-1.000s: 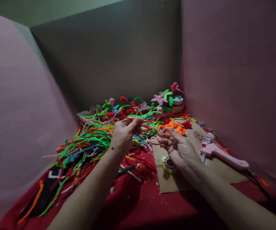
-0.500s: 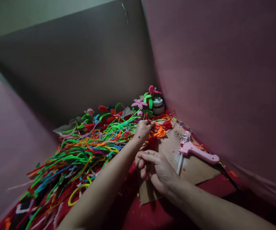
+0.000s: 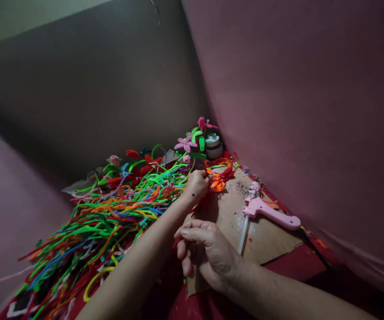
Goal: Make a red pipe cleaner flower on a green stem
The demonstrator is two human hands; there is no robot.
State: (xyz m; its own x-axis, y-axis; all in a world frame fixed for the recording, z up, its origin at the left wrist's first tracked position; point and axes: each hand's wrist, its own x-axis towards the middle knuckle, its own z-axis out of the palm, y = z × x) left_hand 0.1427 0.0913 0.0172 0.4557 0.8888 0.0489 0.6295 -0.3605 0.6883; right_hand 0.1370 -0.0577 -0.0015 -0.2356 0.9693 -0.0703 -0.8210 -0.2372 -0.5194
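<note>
My left hand (image 3: 198,183) is closed, its fingertips mostly hidden, beside the red and orange pipe-cleaner pieces (image 3: 219,181) at the back of the cardboard. What it grips cannot be made out. Nearer to me, my right hand (image 3: 208,255) is pinched with the thumb against the forefinger. A bit of red fuzzy pipe cleaner (image 3: 176,243) shows at its fingertips. Left of both hands spreads a large heap of coloured pipe cleaners (image 3: 112,222). To the right, a pink glue gun (image 3: 272,214) lies on the cardboard sheet (image 3: 265,244), a clear glue stick (image 3: 243,235) poking from it.
Pipe-cleaner flowers (image 3: 185,143) stand at the back beside a white-lidded jar (image 3: 214,146). Red flowers (image 3: 150,162) lie behind the heap. A pink wall (image 3: 295,111) rises close on the right, and a dark cord (image 3: 317,251) runs along it. Red cloth (image 3: 292,266) lies beneath.
My right hand has moved toward me and a little left, away from the left hand. My left hand's fingers have drawn in from the red and orange pieces. The view has shifted slightly.
</note>
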